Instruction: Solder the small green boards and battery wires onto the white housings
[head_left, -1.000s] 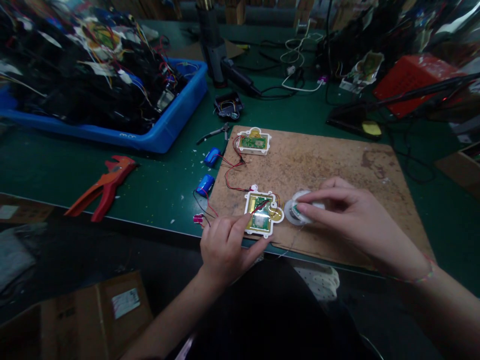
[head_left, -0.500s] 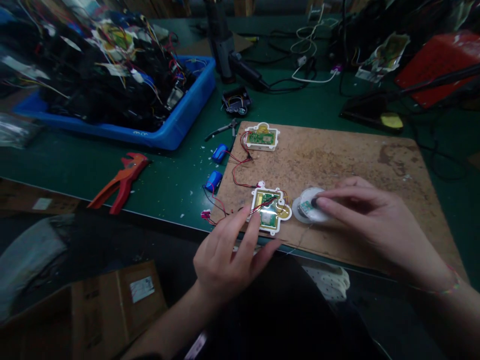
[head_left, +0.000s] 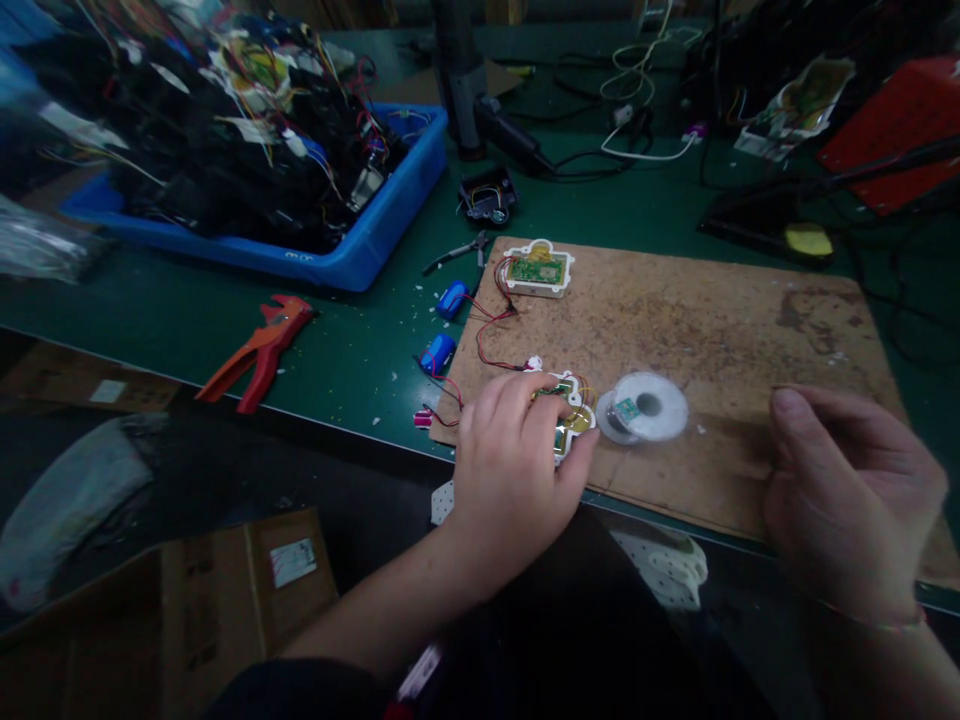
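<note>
My left hand (head_left: 517, 460) lies over a circuit board in a white plastic case (head_left: 577, 420), fingers curled across it and thumb at its near right edge. Much of the case is hidden under the hand. Just right of it a solder spool (head_left: 654, 408) lies on its flange on the brown board. Further right, my right hand (head_left: 851, 490) hovers above the board with fingers curled and thumb pressed to them; what they hold, if anything, is hidden. Red and black wires link blue cylindrical batteries (head_left: 438, 353) to the cased boards. A second cased circuit board (head_left: 537, 270) sits behind.
The brown work board (head_left: 675, 310) lies on a green bench. Orange-red cutters (head_left: 262, 350), small pliers (head_left: 455, 254) and a blue bin (head_left: 360, 262) full of wired parts are to the left. At the right stand a soldering iron holder (head_left: 750, 225) and a red box (head_left: 892, 135).
My right hand has left the spool and moved right, with its fingers curled in. My left hand has shifted right and now covers more of the near cased board. The view has shifted slightly.
</note>
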